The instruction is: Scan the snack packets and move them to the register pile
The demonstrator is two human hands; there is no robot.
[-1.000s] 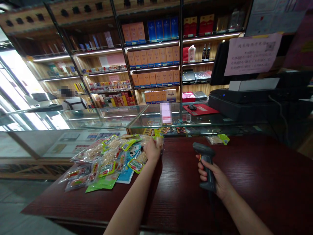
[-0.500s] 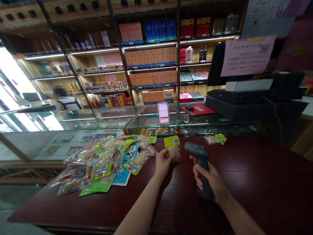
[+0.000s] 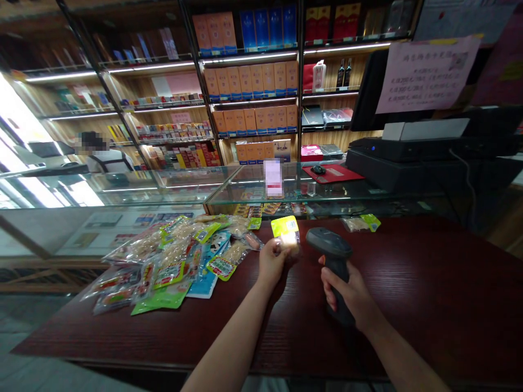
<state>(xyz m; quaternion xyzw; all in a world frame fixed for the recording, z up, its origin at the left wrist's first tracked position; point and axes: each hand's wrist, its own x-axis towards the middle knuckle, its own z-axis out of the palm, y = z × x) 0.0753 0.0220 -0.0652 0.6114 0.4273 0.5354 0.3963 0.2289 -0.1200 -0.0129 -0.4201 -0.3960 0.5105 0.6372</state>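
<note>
Pinched in my left hand [image 3: 273, 265] is a small clear snack packet [image 3: 285, 226] with a yellow-green top; bright light falls on its front. My right hand [image 3: 350, 294] is wrapped round the handle of a dark barcode scanner [image 3: 329, 243], its head pointing left toward the packet, a small gap between them. A heap of similar snack packets [image 3: 175, 256] lies left of my left hand, with a green packet [image 3: 163, 300] and a blue packet [image 3: 203, 286] partly under it. One more packet [image 3: 360, 223] lies alone beyond the scanner.
The dark red wooden table [image 3: 429, 305] spreads under both arms. Behind it stands a glass display counter [image 3: 229, 190] with a red mouse mat [image 3: 335, 173]. A monitor [image 3: 365, 92] stands at right. Shelves of boxes [image 3: 253, 79] line the back; a person [image 3: 106, 158] is at far left.
A bright light now shows on the packet and its label. The packet and scanner stay close together, the scanner's head slightly changed in tilt. The whole view has shifted slightly.
</note>
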